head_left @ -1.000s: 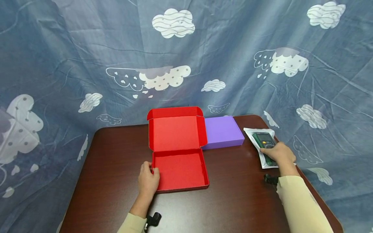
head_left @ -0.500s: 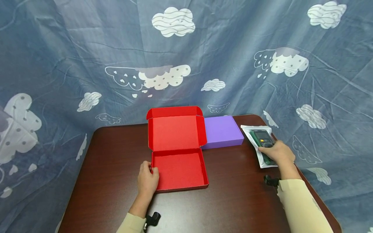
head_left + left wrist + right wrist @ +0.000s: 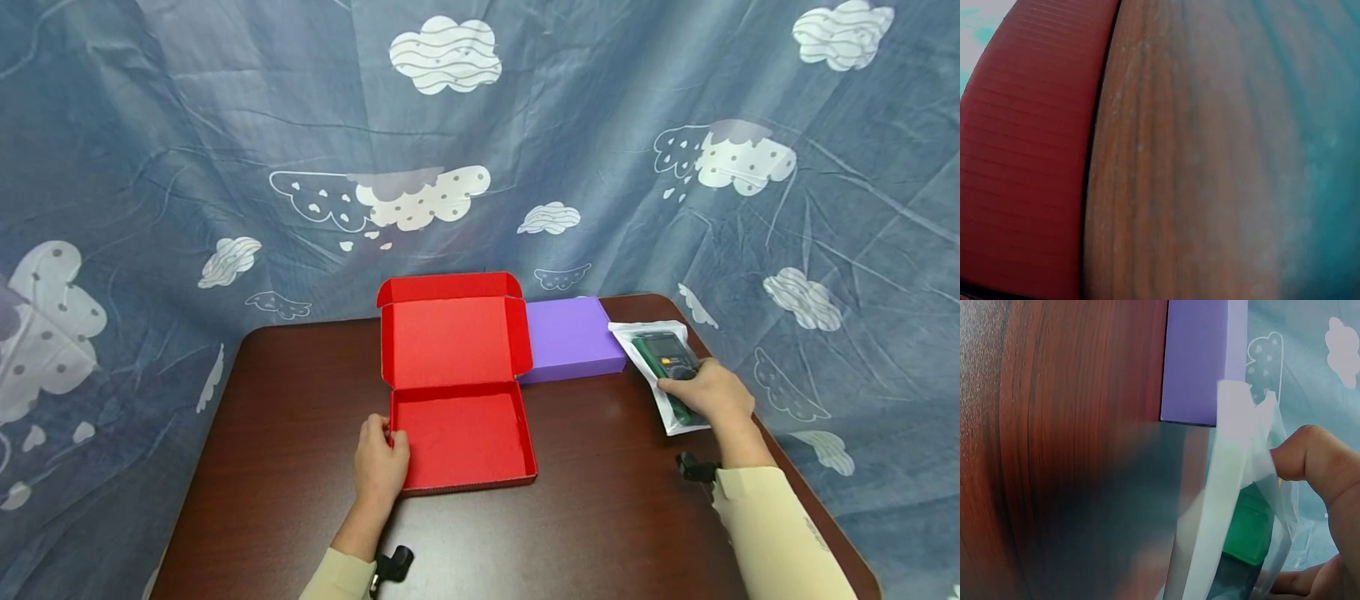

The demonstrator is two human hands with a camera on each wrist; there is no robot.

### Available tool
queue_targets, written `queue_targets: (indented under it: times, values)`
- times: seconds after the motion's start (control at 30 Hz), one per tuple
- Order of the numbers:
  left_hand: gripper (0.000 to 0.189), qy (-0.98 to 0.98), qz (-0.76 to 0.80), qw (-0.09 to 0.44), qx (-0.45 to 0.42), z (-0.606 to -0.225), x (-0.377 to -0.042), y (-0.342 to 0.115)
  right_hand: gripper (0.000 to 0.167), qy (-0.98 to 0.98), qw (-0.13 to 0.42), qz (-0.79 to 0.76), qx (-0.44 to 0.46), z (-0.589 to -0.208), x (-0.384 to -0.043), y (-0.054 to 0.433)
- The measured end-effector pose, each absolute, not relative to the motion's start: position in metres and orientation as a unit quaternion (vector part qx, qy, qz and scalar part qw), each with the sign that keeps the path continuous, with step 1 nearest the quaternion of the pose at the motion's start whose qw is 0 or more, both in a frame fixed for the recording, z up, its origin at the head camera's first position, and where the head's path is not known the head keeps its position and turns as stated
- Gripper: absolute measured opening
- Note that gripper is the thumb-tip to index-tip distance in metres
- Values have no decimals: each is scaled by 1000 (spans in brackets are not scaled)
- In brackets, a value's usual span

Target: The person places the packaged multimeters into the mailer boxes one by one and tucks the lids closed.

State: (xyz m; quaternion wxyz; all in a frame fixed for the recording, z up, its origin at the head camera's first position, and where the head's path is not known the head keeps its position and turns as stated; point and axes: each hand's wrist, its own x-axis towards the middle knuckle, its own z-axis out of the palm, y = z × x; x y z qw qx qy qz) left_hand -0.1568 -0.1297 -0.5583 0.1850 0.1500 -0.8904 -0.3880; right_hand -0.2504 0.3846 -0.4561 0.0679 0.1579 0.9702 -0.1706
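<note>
A red cardboard box (image 3: 465,442) lies with its lid (image 3: 454,342) folded back, its inside bare. My left hand (image 3: 381,462) grips the box's left wall, thumb over the edge and fingers outside. In the left wrist view, only the box's ribbed side (image 3: 1029,150) shows, not the hand. My right hand (image 3: 716,396) holds a green and black multimeter (image 3: 667,354) in a clear, white-edged plastic bag (image 3: 637,342). From the right wrist, thumb and fingers pinch the bag around the multimeter's green casing (image 3: 1249,528), the bag tilted over the tabletop.
A closed purple box (image 3: 573,337) stands against the red lid's right side, its right corner close to the bag. The dark wooden table (image 3: 300,400) reaches back to a blue cloud-print curtain (image 3: 330,100). The table's right edge runs beneath the right forearm.
My right hand has shifted slightly left with the bagged multimeter, bringing the bag's top corner closer to the purple box. The left hand and red box stay in place.
</note>
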Motion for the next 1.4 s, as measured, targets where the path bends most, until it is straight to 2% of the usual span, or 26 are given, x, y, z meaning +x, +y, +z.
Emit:
queue_targets:
  times: [0.5,0.8,1.4]
  values:
    - [17,-890,-386,192,151,-559,-157,-129,110,974,68,-172,128,-450,-241,370]
    - [17,-889,-385,204,142,-558,-157,-128,108,981,64,-163,87,-446,-236,361]
    - [17,-889,-389,193,146,-561,-157,-129,99,985,59,-159,-20,-444,-234,347]
